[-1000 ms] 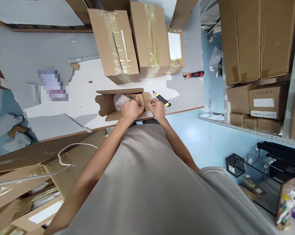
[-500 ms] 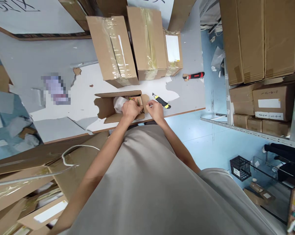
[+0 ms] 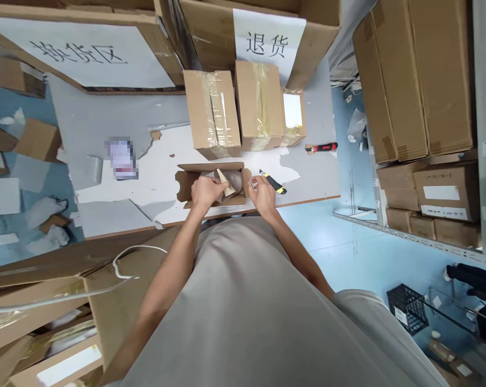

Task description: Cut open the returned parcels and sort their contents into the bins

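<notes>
An open cardboard box [image 3: 190, 194] lies at the table's front edge, with crumpled translucent wrapping [image 3: 236, 181] inside. Over its opening, my left hand [image 3: 206, 191] is closed on a small flat tan carton [image 3: 222, 176], held tilted between thumb and fingers. Fingers curled, my right hand [image 3: 263, 195] is beside the box's right flap [image 3: 247, 181]; whether something small is pinched in it is hidden. Just behind that hand rests a yellow-and-black utility knife [image 3: 273, 181].
Taped cartons [image 3: 216, 115] stand behind the open box, backed by large boxes with white paper signs [image 3: 269, 44]. A red-and-black cutter [image 3: 322, 147] lies at the right, a blurred-out phone-like object [image 3: 122, 157] at the left. Shelves with boxes [image 3: 447, 183] stand to the right.
My left hand has lifted the small carton up from inside the box and tilted it, uncovering the wrapping. My right hand stays by the flap. The camera view has shifted, showing more of the signs.
</notes>
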### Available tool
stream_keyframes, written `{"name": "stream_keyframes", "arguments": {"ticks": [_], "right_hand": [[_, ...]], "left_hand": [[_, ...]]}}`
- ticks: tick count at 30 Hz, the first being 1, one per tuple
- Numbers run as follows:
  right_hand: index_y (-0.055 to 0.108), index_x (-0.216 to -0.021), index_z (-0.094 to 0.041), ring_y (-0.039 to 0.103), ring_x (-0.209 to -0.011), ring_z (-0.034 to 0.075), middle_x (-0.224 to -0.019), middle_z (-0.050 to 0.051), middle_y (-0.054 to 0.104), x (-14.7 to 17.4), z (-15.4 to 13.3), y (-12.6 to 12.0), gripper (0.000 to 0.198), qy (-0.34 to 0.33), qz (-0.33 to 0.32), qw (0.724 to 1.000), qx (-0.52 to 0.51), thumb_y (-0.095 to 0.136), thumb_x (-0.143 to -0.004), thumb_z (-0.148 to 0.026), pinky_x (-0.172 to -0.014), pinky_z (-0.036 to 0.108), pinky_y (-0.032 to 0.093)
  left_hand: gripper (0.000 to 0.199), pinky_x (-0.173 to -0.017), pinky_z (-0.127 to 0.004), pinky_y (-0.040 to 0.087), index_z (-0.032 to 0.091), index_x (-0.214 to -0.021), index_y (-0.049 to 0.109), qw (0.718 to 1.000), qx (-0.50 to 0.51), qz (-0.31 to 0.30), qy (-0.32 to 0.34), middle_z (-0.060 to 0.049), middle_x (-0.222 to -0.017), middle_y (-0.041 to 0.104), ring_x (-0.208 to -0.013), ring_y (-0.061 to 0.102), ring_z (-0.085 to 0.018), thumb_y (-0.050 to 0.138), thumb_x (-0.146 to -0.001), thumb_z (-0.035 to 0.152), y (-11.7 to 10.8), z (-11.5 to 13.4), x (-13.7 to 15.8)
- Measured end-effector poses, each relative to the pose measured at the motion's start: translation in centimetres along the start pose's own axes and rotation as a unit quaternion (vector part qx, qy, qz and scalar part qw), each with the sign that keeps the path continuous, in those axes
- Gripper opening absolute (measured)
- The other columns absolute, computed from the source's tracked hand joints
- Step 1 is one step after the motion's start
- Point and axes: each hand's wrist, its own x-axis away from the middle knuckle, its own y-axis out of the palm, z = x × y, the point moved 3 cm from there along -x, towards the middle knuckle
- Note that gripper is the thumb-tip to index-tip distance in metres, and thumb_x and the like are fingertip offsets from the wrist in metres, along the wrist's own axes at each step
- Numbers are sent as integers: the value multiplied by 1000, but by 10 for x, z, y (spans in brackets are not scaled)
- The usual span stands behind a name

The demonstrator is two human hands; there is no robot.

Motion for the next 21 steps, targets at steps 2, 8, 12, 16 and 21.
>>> {"name": "stream_keyframes", "arguments": {"ticks": [2, 8, 12, 16, 21], "right_hand": [[86, -129, -22, 74, -123, 30, -133, 13, 82, 6, -13, -4, 24, -93, 37, 995, -2, 67, -117, -30, -110, 41, 60], [84, -144, -23, 67, -128, 33, -132, 13, 82, 20, -58, 1, 38, -267, -10, 963, 43, 81, -111, -42, -119, 47, 58], [84, -143, -20, 71, -120, 32, -127, 15, 84, 22, -78, 2, 33, -313, 8, 945, 96, 64, -117, -25, -112, 44, 58], [86, -127, -20, 74, -111, 30, -116, 14, 85, 4, -87, -14, 30, -291, 52, 953, 63, 57, -120, -25, -107, 42, 58], [88, -117, -22, 78, -100, 25, -113, 9, 88, -31, -95, -55, 43, -212, 86, 960, -162, 60, -118, -55, -96, 38, 64]], "left_hand": [[21, -85, -38, 57, 20, -79, 86, 997, 74, -2, -6, -11, -84, 83, -93, 79, -35, 82, -78, 41, -11, -9, 3], [21, -64, -31, 39, 18, -66, 78, 961, 276, -12, 24, -1, -63, 64, -68, 57, -20, 77, -69, 39, -31, -20, 23], [21, -65, -30, 42, 17, -66, 79, 935, 351, 9, 47, -2, -64, 67, -71, 58, -20, 80, -68, 38, -41, -16, 31], [37, -76, -32, 50, 15, -87, 91, 906, 405, 55, 108, -6, -79, 77, -80, 64, -22, 83, -75, 49, -57, -20, 35], [61, -72, -31, 43, 12, -113, 92, 895, 425, 60, 122, -1, -75, 66, -72, 52, -17, 86, -74, 59, -72, -48, 30]]}}
